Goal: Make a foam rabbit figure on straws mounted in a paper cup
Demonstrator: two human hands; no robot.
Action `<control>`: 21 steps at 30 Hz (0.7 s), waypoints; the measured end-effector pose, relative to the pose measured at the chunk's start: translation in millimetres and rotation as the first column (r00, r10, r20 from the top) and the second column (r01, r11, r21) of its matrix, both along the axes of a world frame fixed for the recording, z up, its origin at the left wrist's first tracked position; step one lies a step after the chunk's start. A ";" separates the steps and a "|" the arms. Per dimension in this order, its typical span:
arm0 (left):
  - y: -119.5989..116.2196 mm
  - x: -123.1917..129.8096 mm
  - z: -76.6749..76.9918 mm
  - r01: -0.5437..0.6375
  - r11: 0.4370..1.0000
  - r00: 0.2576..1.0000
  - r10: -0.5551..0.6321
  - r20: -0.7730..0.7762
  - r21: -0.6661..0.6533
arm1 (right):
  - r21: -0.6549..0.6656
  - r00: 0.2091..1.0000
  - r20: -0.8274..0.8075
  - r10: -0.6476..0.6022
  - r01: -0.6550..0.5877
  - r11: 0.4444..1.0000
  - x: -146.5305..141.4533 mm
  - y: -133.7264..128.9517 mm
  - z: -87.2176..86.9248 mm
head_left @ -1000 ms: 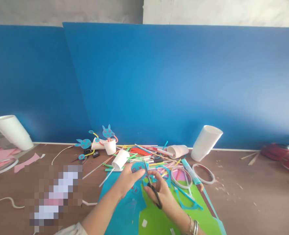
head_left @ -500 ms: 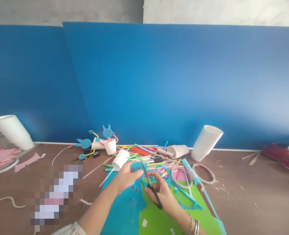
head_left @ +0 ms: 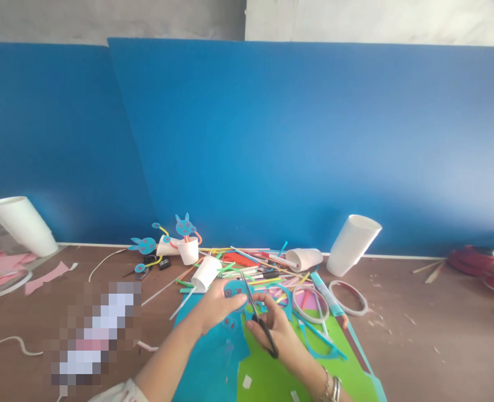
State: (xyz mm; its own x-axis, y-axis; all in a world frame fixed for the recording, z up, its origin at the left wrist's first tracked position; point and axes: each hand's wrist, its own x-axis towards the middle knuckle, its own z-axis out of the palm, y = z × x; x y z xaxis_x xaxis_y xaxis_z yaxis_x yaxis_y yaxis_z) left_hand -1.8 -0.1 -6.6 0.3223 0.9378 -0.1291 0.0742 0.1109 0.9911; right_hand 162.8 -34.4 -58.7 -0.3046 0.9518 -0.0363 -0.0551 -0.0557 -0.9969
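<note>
Between the thumb and fingers of my left hand (head_left: 217, 308) is a blue paper cutout (head_left: 235, 288) with reddish marks drawn on it. My right hand (head_left: 278, 329) grips black-handled scissors (head_left: 260, 324), whose blades point up and away, right at the cutout's right edge. Both hands are over a blue paper sheet (head_left: 207, 368) and a green paper sheet (head_left: 267, 374). Small round blue pieces with red marks (head_left: 229, 324) lie on the blue sheet just below my left hand.
Behind my hands lie a white paper cup (head_left: 206, 273) and a pile of coloured straws (head_left: 267, 262). Rabbit-faced paper cup figures (head_left: 185, 226) stand back left. Tape rolls (head_left: 348, 297) and a tall cup stack (head_left: 353, 244) are on the right, below a blue partition (head_left: 272, 139).
The blue cutout has shifted slightly in my left hand, beside the scissor blades. My right hand and the things on the table look the same.
</note>
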 end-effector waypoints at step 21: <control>3.8 -7.5 -0.6 0.133 0.991 0.991 -0.133 -0.014 0.023 | -0.010 0.999 0.041 0.025 -0.024 1.000 0.3 -0.2 1.9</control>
